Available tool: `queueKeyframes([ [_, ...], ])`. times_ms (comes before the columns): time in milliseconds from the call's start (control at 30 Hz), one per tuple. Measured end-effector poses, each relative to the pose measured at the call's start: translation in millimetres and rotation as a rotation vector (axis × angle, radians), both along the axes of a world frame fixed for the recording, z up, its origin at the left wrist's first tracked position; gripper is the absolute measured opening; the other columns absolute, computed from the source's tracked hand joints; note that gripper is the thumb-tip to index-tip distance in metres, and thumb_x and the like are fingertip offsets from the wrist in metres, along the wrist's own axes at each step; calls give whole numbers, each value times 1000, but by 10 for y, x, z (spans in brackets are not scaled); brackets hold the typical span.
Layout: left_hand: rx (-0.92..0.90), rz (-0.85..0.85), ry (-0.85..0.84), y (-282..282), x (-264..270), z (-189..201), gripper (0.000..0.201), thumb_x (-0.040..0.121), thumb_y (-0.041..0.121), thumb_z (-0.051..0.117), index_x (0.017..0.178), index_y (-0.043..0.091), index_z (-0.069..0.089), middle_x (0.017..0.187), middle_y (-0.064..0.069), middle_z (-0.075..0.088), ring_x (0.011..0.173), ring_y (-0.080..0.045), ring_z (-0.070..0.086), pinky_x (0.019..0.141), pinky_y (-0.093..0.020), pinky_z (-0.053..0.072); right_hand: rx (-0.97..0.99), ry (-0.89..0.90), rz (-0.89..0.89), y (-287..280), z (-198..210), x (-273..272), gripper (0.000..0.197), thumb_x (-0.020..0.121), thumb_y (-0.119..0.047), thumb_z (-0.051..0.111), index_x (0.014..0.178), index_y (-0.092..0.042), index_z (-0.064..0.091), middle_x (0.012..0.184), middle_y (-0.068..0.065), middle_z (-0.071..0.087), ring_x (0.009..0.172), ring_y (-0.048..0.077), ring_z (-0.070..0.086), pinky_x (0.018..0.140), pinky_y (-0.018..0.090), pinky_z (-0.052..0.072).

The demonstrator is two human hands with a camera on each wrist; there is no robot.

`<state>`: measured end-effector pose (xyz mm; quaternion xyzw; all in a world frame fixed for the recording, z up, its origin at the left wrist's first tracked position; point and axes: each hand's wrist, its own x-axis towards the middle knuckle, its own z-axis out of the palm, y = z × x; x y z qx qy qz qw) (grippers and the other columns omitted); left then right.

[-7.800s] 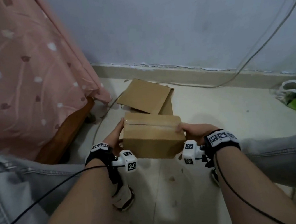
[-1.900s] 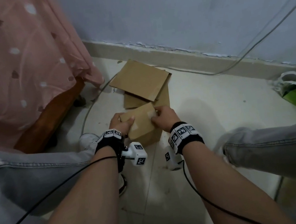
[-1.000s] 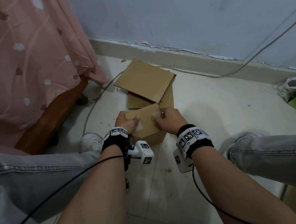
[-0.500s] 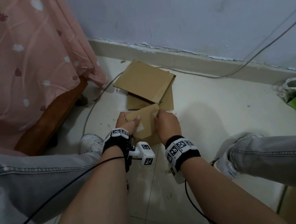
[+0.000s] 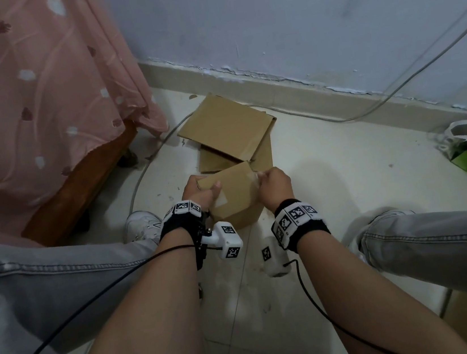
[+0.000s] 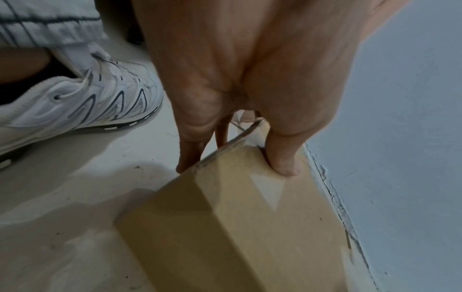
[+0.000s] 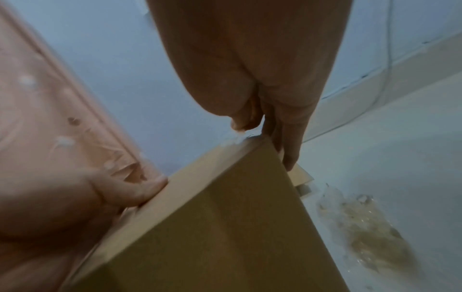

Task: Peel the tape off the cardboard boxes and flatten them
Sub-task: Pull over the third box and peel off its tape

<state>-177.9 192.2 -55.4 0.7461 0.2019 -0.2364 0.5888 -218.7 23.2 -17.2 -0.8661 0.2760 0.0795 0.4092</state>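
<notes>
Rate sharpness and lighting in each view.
Head view: dim but sharp, the cardboard box and both wrist markers crisp. Left wrist view: sharp on the left hand and shoe. Right wrist view: motion-blurred, the right hand dark and soft.

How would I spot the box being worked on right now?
Start at the pink spotted bedspread and look right along the pale floor. Flattened brown cardboard sheets lie near the wall; just in front, both hands hold a small brown cardboard box, the only one not flattened.
</notes>
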Motion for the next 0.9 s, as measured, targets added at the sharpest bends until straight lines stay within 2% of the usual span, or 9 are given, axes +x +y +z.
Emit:
queueKeyframes([
  [67, -4, -3, 3, 1, 6, -10, 34, 80, 36, 73, 106, 27, 53, 108, -5, 64, 98, -31, 63, 88, -54, 54, 32, -51, -32, -52, 3, -32, 44, 106, -28, 33, 103, 1, 66, 106, 18, 67, 104, 33, 61, 82, 32, 43],
  [133, 1, 0, 1, -2, 7, -18, 34, 80, 36, 73, 107, 26, 54, 108, -6, 64, 99, -32, 62, 89, -54, 53, 48, -98, -24, -108, -16, -43, 45, 105, -40, 36, 99, -6, 64, 101, 13, 68, 99, 32, 61, 79, 31, 44],
  [200, -1, 10, -1, -3, 2, -11, 33, 81, 35, 74, 106, 27, 54, 108, -6, 64, 99, -31, 62, 89, -53, 53, 68, -90, 52, -80, 19, -62, 36, 92, -49, 62, 98, -14, 59, 98, 5, 64, 93, 24, 61, 75, 33, 48],
  [300, -5, 25, -1, -16, -10, 1, 32, 83, 33, 73, 106, 25, 53, 107, -6, 63, 98, -31, 62, 89, -53, 54, 24, -75, 113, 10, -15, -72, 50, 73, -35, 85, 105, -13, 53, 101, 1, 58, 93, 20, 58, 83, 38, 52],
  [467, -9, 19, -10, -22, -27, 21, 34, 82, 33, 73, 108, 25, 53, 108, -7, 64, 99, -31, 62, 89, -53, 53, -78, -151, -10, 65, -26, -64, 13, 94, -21, 64, 94, -8, 63, 100, 13, 68, 95, 31, 63, 81, 38, 52],
  [567, -8, 8, -8, -5, -29, 29, 33, 81, 35, 73, 107, 27, 54, 108, -7, 64, 100, -31, 62, 89, -53, 53, -131, -126, 7, 45, -4, -49, 16, 99, -19, 56, 96, -5, 63, 101, 15, 67, 95, 31, 62, 77, 34, 49],
  [633, -24, -1, 8, 13, -28, 40, 29, 81, 36, 73, 102, 30, 54, 108, -6, 64, 99, -31, 63, 89, -53, 53, -63, -123, -90, -16, -20, -41, 13, 98, -16, 56, 93, -4, 61, 99, 14, 65, 94, 30, 62, 81, 37, 52],
  [733, -28, -12, 23, 39, -24, 53, 26, 79, 37, 73, 97, 35, 54, 108, -5, 65, 99, -31, 63, 88, -53, 54, 74, -133, -241, -120, -61, -16, 17, 95, -17, 61, 87, -3, 63, 95, 11, 67, 88, 27, 64, 79, 33, 52],
  [900, -31, 14, 1, 76, -42, 86, 21, 79, 33, 74, 89, 41, 58, 112, -9, 64, 99, -33, 64, 86, -52, 56, 206, -59, -224, -186, -130, 40, 23, 95, -22, 59, 74, -13, 55, 92, 15, 68, 86, 33, 69, 83, 50, 58],
])
